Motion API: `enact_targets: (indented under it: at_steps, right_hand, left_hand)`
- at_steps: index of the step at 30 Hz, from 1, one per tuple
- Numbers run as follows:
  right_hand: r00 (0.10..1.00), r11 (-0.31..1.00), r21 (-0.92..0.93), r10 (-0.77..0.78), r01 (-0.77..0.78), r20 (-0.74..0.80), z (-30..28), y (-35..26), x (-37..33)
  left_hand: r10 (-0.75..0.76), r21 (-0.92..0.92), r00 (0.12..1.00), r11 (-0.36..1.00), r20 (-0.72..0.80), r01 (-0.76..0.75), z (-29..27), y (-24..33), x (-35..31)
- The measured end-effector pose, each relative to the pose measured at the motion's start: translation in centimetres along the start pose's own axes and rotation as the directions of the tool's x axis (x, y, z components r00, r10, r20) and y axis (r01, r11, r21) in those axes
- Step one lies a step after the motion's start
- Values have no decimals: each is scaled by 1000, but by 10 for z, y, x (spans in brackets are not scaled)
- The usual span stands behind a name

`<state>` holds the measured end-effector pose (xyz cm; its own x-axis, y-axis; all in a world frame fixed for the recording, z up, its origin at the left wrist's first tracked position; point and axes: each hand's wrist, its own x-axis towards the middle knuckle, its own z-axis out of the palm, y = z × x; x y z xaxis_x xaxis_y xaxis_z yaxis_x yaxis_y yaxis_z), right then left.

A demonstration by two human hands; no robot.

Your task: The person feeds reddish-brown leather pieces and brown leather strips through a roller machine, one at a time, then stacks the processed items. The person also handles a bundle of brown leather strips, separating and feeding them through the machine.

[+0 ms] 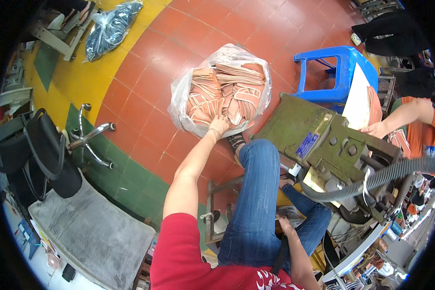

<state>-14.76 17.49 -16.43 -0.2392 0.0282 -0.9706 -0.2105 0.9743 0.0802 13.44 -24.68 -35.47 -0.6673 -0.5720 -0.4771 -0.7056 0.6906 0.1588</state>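
A clear plastic bag [177,96] stands open on the floor in front of me, filled with stacks of flat salmon-coloured cut pieces [246,94] with pale edges. My left arm stretches out to its near rim. There my left hand [220,125] has its fingers closed at the edge of the near pieces, their tips partly hidden among them. My right hand [286,226] rests low by my lap, between my jeans-clad legs. Its fingers are mostly hidden, and a dark strap hangs beside it.
A green machine [295,123] with a grey ribbed hose [372,180] stands close on my right. Beyond it are a blue stool [302,75] and a co-worker's hand [376,129] near more salmon pieces. At left are a grey-topped table [94,232], a black bag [58,164] and a chrome chair base [84,137].
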Motion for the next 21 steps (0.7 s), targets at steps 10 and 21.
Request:
enact_targets:
  at_steps: [10,21]
  right_hand:
    - [997,996,-73,-53,56,55,-6,-53,-50]
    - [989,989,38,-145,144,25,0,-18,-27]
  left_hand:
    - [-260,126,965,957,-25,261,98,6,-41]
    - [-349,219,911,927,219,303,66,36,-4]
